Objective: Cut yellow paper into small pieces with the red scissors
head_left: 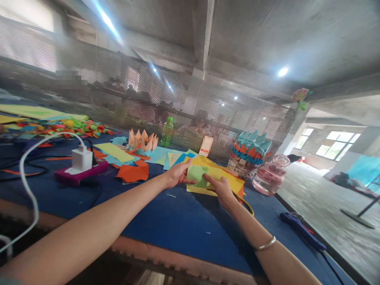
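Observation:
Between my two hands is a small light green piece of paper (pixel 197 175), raised over the table. My left hand (pixel 179 173) grips its left edge, thumb up and fingers behind. On the right edge, my right hand (pixel 220 187) pinches it with thumb and fingers. Yellow paper sheets (pixel 227 179) lie just behind and under it, with an orange sheet's edge showing at the right. A yellow cord or band (pixel 247 205) curves out beside my right wrist. Folded orange paper (pixel 133 171) rests to the left of my left hand.
A purple power strip (pixel 80 172) with a white charger (pixel 82 159) and cables is at left. Colourful paper pieces (pixel 74 126), a peach paper crown (pixel 143 141) and a green bottle (pixel 168 132) stand farther back. At right are a basket (pixel 242 166), a pink bottle (pixel 268 178) and a blue-handled tool (pixel 303 230).

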The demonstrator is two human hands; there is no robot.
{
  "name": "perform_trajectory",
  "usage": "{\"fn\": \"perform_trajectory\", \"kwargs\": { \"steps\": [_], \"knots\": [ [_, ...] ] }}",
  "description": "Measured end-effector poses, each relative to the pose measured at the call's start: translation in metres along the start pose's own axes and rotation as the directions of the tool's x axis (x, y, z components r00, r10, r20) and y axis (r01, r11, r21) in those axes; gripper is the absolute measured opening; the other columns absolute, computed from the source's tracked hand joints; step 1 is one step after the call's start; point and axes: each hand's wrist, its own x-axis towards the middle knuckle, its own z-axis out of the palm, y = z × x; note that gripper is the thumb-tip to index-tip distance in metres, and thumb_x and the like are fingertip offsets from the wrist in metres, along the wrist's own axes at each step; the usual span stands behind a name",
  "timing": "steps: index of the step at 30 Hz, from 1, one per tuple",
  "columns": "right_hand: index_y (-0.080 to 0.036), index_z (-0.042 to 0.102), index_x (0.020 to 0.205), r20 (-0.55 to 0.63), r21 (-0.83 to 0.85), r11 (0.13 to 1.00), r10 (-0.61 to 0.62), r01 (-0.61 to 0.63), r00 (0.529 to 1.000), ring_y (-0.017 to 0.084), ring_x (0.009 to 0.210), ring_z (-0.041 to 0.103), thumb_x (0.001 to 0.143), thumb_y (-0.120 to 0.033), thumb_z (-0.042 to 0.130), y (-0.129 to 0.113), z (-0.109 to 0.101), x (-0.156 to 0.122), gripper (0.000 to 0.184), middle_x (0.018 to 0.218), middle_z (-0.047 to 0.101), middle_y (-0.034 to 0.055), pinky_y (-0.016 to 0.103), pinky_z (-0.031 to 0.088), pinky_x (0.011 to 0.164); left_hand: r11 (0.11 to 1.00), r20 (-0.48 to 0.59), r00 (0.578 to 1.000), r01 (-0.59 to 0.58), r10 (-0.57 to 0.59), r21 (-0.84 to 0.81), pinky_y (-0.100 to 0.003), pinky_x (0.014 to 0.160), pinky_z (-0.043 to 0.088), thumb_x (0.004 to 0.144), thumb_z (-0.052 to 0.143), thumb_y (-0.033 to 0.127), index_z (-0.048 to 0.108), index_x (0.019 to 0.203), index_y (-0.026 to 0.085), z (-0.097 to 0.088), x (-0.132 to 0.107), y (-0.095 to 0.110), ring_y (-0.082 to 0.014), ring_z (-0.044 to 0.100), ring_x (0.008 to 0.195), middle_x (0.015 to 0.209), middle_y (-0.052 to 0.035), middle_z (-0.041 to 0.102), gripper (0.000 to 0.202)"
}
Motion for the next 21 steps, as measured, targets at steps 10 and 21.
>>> {"fn": "perform_trajectory", "kwargs": {
  "steps": [10,21],
  "knots": [
    [-0.014,0.073,0.087,0.026,0.027,0.998,-0.063,0.062,0.998,0.021,0.067,0.069,0.053,-0.043,0.083,0.0041,0.0009,0.0019,0.045,0.084,0.075,0.0069,0.029,0.053,0.056,0.990,0.021,0.997,-0.076,0.074,0.116,-0.028,0.073,0.056,0.058,0.084,0.019,0.070,0.083,0.012,0.0009,-0.0037,-0.0049,-0.0180,0.069,0.077,0.086,-0.0082,0.073,0.029],
    [-0.016,0.074,0.086,0.048,0.039,0.988,-0.152,0.150,0.987,0.025,0.080,0.070,0.056,-0.040,0.082,0.0088,0.0037,0.0032,0.039,0.091,0.076,0.0074,0.032,0.055,0.070,0.998,-0.006,0.998,0.059,-0.059,0.023,-0.028,0.060,0.059,0.058,0.082,0.014,0.069,0.089,0.015,-0.0039,-0.0019,-0.0040,-0.0176,0.068,0.070,0.081,-0.0068,0.073,0.034]
  ]
}}
